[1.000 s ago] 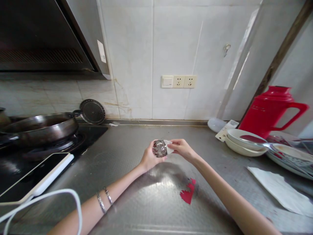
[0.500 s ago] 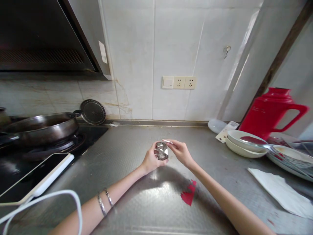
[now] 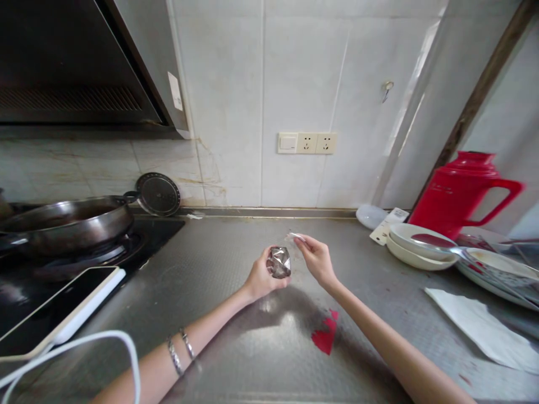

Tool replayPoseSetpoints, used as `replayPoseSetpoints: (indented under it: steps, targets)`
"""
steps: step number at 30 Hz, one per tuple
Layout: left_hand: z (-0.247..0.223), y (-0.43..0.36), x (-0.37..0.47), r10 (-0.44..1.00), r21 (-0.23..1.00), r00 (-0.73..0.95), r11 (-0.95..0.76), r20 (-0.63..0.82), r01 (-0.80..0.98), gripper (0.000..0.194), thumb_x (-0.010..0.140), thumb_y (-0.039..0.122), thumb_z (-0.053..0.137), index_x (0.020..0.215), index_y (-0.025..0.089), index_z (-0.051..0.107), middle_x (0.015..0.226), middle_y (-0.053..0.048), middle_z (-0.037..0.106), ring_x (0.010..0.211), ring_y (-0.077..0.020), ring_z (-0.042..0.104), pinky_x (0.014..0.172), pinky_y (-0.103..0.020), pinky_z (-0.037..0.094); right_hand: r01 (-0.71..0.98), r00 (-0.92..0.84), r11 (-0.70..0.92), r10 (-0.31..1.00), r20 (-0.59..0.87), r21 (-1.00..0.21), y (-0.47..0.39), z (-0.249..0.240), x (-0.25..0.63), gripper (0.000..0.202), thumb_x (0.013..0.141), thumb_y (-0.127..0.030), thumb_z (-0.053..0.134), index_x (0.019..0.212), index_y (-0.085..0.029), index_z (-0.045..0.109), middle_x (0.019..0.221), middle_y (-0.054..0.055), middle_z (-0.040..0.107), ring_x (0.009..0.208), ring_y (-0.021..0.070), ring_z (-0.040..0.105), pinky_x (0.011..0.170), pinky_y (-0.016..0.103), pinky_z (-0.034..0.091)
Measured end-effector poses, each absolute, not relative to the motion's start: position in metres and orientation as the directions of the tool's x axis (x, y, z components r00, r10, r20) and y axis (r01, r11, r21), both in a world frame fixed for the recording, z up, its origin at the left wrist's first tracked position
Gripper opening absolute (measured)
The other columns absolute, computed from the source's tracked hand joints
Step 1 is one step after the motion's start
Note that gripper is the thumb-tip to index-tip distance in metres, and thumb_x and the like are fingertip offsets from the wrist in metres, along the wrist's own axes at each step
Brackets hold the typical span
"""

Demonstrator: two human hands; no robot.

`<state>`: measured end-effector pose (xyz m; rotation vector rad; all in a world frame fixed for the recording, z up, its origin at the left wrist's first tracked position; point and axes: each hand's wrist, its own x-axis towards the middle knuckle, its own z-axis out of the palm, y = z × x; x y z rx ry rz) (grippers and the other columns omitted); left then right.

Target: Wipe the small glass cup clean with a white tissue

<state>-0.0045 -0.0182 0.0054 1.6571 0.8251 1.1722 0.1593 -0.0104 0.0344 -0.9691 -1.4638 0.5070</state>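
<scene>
My left hand (image 3: 260,278) is closed around a small shiny, silvery-brown faceted object (image 3: 281,262); whether it is glass or foil-wrapped I cannot make out. Just up and to the right of it, the fingertips of my right hand (image 3: 316,259) pinch a thin, whitish, see-through strip (image 3: 295,236). A gap shows between the strip and the faceted object. Both hands are held over the metal countertop (image 3: 227,241). Below them lies a torn red scrap (image 3: 325,335).
At left, a pan (image 3: 69,221) sits on the stove, with a phone (image 3: 54,308) and white cable (image 3: 126,336) in front. At right stand a red thermos (image 3: 458,193), stacked bowls (image 3: 404,255) and a patterned plate (image 3: 497,278), with a white napkin (image 3: 480,328) nearby.
My right hand has moved slightly right and away from the faceted object, and the pinched strip now shows clear of it. My left hand keeps its hold.
</scene>
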Motion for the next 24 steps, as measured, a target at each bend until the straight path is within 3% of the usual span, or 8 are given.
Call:
replayPoseSetpoints:
  steps: [4,15,21,24]
  targets:
    - [0.009,-0.021,-0.004,0.883,0.931,0.327,-0.365,0.338,0.023,0.073,0.053,0.015,0.076,0.119,0.019,0.043,0.100,-0.005,0.063,0.081,-0.0166,0.064,0.075,-0.028,0.052,0.259,-0.042,0.571,0.812,0.582,-0.779,-0.014,0.030,0.154,0.029,0.086,-0.042,0.054,0.097,-0.022,0.072,0.097,0.006,0.074,0.089,0.0242,0.067,0.080,0.036,0.052]
    - [-0.003,-0.010,-0.003,0.888,0.923,0.272,-0.385,0.371,0.001,0.072,0.054,0.020,0.080,0.116,0.017,0.044,0.104,-0.007,0.064,0.090,-0.0189,0.064,0.080,-0.030,0.051,0.291,-0.142,0.711,0.694,0.706,-0.641,-0.031,0.031,0.148,0.025,0.090,-0.034,0.052,0.096,-0.022,0.072,0.096,0.007,0.074,0.087,0.0219,0.069,0.077,0.031,0.054]
    - [-0.002,-0.016,-0.002,0.868,0.909,0.337,-0.411,0.365,0.073,0.080,0.051,0.016,0.080,0.122,0.017,0.042,0.108,-0.008,0.062,0.090,-0.0202,0.064,0.079,-0.031,0.052,0.386,0.113,0.632,0.691,0.714,-0.672,-0.020,0.036,0.154,0.027,0.089,-0.037,0.052,0.094,-0.019,0.071,0.090,0.005,0.074,0.078,0.0199,0.068,0.069,0.027,0.053]
    - [0.000,-0.019,-0.002,0.865,0.911,0.347,-0.407,0.362,0.063,0.080,0.052,0.018,0.081,0.122,0.017,0.042,0.107,-0.008,0.062,0.091,-0.0204,0.064,0.080,-0.031,0.052,0.406,0.065,0.626,0.707,0.704,-0.666,-0.016,0.033,0.155,0.027,0.089,-0.036,0.052,0.092,-0.018,0.071,0.086,0.005,0.074,0.075,0.0188,0.068,0.066,0.026,0.053]
